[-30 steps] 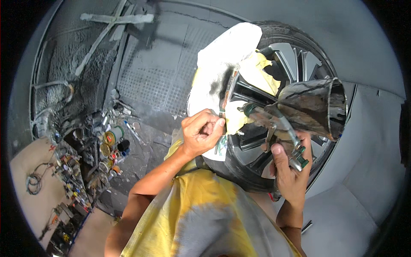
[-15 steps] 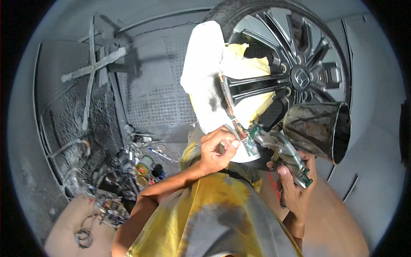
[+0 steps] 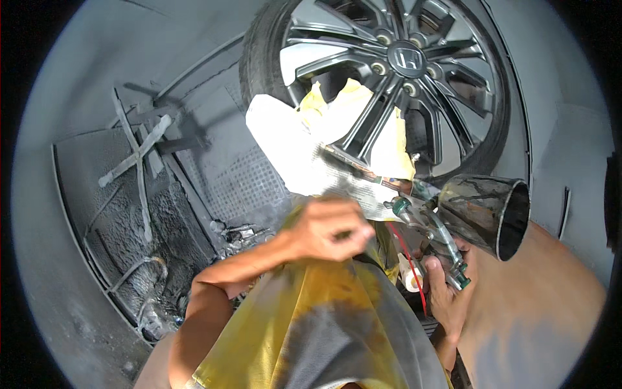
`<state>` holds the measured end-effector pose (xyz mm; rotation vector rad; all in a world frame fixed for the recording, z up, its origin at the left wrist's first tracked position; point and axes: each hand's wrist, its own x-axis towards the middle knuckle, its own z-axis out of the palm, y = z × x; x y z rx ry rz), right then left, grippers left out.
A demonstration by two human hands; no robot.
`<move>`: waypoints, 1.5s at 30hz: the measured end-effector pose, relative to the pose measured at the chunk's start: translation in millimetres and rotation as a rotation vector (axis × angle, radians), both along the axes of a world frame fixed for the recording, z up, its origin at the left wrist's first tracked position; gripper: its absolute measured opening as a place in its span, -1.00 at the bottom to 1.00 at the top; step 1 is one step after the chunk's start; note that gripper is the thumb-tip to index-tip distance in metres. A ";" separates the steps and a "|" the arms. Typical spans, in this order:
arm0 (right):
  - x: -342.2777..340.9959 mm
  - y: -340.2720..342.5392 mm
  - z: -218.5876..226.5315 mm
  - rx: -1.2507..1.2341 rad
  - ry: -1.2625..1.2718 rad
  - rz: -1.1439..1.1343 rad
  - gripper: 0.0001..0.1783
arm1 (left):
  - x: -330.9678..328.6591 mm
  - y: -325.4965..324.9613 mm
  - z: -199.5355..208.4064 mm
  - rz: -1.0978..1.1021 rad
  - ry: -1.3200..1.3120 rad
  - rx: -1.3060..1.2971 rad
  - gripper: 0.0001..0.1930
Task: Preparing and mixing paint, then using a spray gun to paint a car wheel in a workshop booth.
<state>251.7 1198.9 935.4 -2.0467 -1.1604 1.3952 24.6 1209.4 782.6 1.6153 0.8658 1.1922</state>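
Observation:
My right hand (image 3: 447, 295) grips the handle of a paint spray gun (image 3: 433, 235) that carries a dark metal cup (image 3: 487, 214), its mouth turned to the right. A thin red line (image 3: 407, 262) and a small white cylinder (image 3: 410, 275) hang below the gun. My left hand (image 3: 327, 228) is blurred, its fingers curled, just left of the gun's nozzle and below the edge of the masking paper (image 3: 291, 149). I cannot see whether it holds anything. The paper and yellow tape (image 3: 389, 146) cover part of a dark alloy wheel (image 3: 402, 61) straight ahead.
A grey, overspray-coated floor grate (image 3: 243, 185) lies left of the wheel. On it stands a cross-shaped metal stand (image 3: 139, 155). Small tools and clutter (image 3: 236, 233) lie by my left elbow. Grey car body panels (image 3: 564, 149) surround the wheel.
The view has swung, so the wheel now sits higher and more central. My left hand has come off the paper by the nozzle and dropped lower. My right hand still holds the spray gun.

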 end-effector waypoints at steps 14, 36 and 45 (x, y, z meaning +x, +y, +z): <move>24.3 -53.4 -38.3 0.156 0.130 -0.013 -0.67 | -31.3 102.0 -5.1 -0.133 0.772 0.477 -0.69; -128.3 -68.3 -32.5 0.161 -0.082 -0.947 -0.55 | 24.8 197.2 0.4 -0.978 0.700 0.432 -0.74; -138.7 -75.3 -40.1 0.161 -0.250 -0.810 -0.58 | 18.8 187.5 4.9 -0.928 0.735 0.470 -0.75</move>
